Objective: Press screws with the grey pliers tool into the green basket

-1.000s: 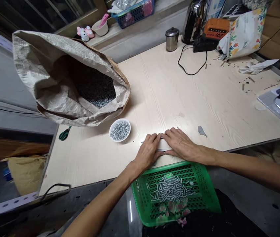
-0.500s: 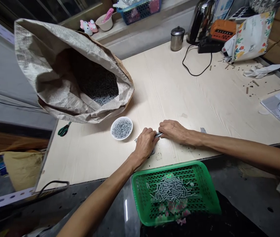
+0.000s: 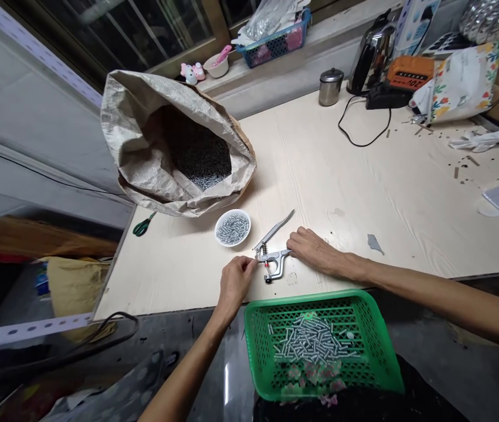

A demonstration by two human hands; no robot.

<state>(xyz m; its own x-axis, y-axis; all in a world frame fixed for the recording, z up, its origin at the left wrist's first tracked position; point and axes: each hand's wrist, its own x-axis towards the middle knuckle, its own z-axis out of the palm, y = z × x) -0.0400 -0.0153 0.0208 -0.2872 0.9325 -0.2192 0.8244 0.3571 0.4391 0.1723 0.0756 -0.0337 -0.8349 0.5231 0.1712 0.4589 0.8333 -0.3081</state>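
A metal hand press tool (image 3: 272, 249) with spread handles lies on the pale wooden table (image 3: 363, 193). My right hand (image 3: 313, 249) rests closed on its lower handle. My left hand (image 3: 236, 280) pinches something small at the tool's jaw; what it holds is too small to name. A white dish (image 3: 232, 227) of small metal pieces sits just beyond the tool. Below the table edge, a green basket (image 3: 258, 351) holds several silver cylindrical pieces.
An open paper sack (image 3: 143, 146) full of small metal pieces stands at the table's left. Green scissors (image 3: 142, 225) lie by its base. A kettle (image 3: 372, 53), steel cup (image 3: 331, 87), orange box and black cord sit at the back right.
My hands have come apart, uncovering the press tool with its handles open. My left hand slid down to the jaw. The view shifted left and upward.
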